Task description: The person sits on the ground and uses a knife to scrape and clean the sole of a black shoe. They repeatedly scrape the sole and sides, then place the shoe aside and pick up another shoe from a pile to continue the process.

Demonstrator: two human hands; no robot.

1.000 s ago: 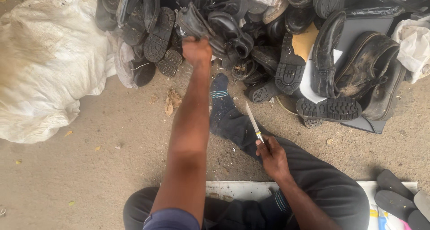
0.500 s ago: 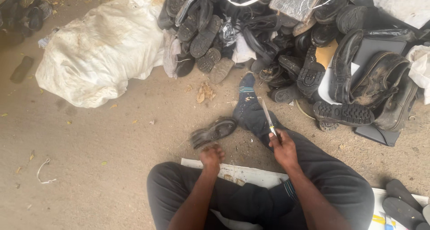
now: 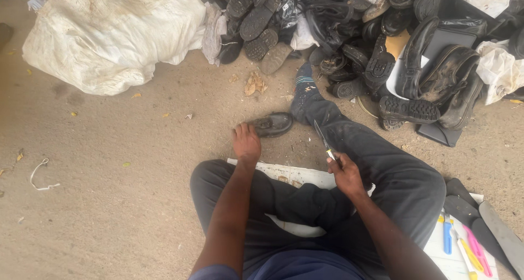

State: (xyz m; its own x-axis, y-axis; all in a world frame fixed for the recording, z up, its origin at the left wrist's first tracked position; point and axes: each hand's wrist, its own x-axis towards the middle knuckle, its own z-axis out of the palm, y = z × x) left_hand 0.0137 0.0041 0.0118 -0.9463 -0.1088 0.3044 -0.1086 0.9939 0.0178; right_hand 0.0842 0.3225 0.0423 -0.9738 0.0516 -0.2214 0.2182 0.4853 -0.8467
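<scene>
I sit on the ground with my legs in dark trousers. My left hand (image 3: 246,143) rests on the dirt, its fingers closed on the heel end of a small worn black shoe (image 3: 271,124) that lies on the ground. My right hand (image 3: 345,173) grips a knife (image 3: 322,139) with the blade pointing up and away, over my right leg (image 3: 355,138). My sock-covered foot (image 3: 303,89) reaches toward the shoe heap.
A large heap of black shoes and soles (image 3: 376,45) fills the top right. A stuffed white sack (image 3: 109,34) lies at top left. A white sheet (image 3: 289,174) is under my legs. Coloured tools (image 3: 461,247) and loose soles (image 3: 491,225) lie at bottom right.
My left arm reached into the shoe heap, then drew back with a black shoe and set it on the ground before me. The knife hand stayed over my right leg.
</scene>
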